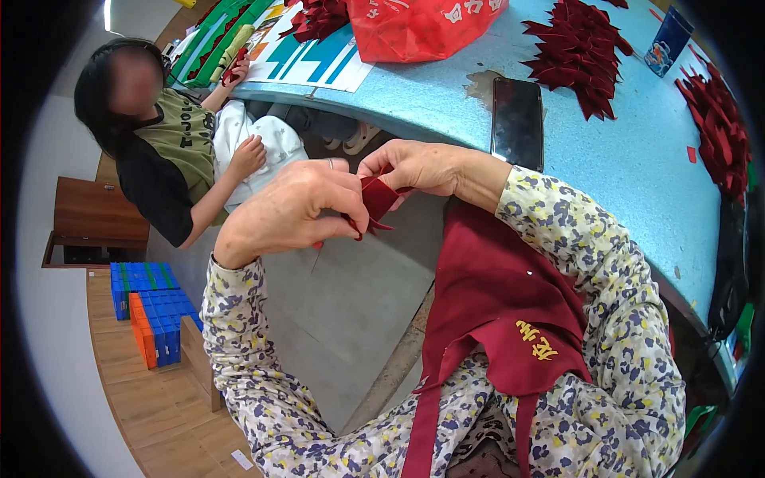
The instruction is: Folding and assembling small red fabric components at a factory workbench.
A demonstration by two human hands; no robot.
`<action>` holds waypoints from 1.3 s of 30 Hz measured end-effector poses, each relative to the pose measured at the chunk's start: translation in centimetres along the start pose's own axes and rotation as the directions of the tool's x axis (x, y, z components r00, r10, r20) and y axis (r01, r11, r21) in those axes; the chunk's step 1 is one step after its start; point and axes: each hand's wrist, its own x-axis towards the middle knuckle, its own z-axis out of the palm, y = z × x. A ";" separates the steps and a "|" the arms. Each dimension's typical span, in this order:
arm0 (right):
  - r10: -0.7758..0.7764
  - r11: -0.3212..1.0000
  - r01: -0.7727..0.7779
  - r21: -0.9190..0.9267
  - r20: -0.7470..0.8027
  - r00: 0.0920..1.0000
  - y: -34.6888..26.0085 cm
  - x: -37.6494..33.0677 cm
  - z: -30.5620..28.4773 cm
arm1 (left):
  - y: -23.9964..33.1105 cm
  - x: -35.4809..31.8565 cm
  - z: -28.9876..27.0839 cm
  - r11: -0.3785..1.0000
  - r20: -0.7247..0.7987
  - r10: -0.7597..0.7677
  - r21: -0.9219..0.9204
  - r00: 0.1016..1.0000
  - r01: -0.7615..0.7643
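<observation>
My left hand [291,209] and my right hand [418,167] meet in front of me, below the edge of the blue table [637,167]. Both pinch one small dark red folded paper piece [376,201] between their fingertips. The left hand wears a ring. Part of the paper is hidden behind my left fingers. A dark red apron [498,295] lies over my lap under my right forearm.
On the blue table lie a black phone [518,119], piles of dark red folded pieces [578,52], a red plastic bag [418,28] and coloured sheets [311,56]. Another person [171,151] sits at left. Blue and orange crates [151,311] stand on the wooden floor.
</observation>
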 end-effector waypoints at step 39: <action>0.066 0.975 -0.031 -0.222 0.155 0.986 -1.4 0.4 2.8 | 7.0 0.2 0.2 0.900 0.182 -0.368 0.317 0.912 0.300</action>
